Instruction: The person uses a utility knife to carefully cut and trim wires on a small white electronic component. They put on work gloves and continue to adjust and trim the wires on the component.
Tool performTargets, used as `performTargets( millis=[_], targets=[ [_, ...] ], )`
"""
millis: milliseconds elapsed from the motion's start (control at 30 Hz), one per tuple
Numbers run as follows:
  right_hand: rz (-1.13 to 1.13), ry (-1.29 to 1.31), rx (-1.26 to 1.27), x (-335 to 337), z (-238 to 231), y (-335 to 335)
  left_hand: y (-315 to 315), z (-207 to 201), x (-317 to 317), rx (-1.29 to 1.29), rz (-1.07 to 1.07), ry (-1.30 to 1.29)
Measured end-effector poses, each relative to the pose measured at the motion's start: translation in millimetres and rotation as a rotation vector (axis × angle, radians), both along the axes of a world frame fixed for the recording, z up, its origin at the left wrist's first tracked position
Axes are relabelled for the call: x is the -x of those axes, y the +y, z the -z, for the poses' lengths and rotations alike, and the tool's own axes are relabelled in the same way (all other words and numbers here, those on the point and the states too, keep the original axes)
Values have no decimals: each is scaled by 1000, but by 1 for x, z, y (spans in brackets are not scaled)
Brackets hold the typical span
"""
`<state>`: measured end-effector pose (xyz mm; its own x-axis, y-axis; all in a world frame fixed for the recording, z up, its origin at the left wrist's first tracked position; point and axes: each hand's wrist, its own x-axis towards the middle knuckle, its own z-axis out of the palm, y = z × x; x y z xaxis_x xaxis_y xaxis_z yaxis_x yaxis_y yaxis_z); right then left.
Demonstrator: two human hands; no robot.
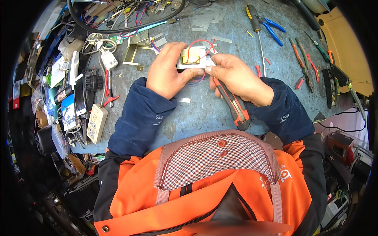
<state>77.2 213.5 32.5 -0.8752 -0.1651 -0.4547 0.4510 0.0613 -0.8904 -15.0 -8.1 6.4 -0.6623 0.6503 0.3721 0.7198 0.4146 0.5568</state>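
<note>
My left hand [166,70] is closed around a small transformer [190,56] with a yellow-wrapped coil and a pale metal core. Red wires loop up from the coil, and a blue wire curls out beneath it. In my right hand [238,76] is a red and black utility knife [236,108], its handle slanting down toward me. The knife's front end lies at the transformer's right side, partly covered by my fingers. My two thumbs nearly meet along the core's near edge. A loose metal strip [183,100] rests on the bench just below my hands.
Thin metal plates [206,19] lie beyond the transformer, and an open metal bracket [132,53] is at its left. On the right are a screwdriver [254,19], blue-handled pliers [273,29] and red-handled pliers [301,63]. A power strip [97,122] and clutter line the left edge.
</note>
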Motion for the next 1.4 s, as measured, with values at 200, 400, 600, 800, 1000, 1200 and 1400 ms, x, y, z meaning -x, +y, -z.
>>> performTargets(
  millis=[200,400,600,800,1000,1200,1400],
  targets=[
    [-46,32,-53,2,-4,5,-4,-8,-5,-16,-20,-65],
    [-19,10,-17,3,-4,4,0,-5,-14,15,-125,-58],
    [-29,-50,-15,9,-7,11,1,-3,-12,12,-144,-70],
    [-41,58,-123,5,0,8,1,-2,-8,-58,-93,-166],
    [-79,36,-102,9,0,13,16,11,-22,83,-208,21],
    [12,-17,7,4,4,3,15,2,-21,116,-161,-9],
    [31,62,-49,7,6,5,-10,-12,-11,40,-7,-432]
  ],
)
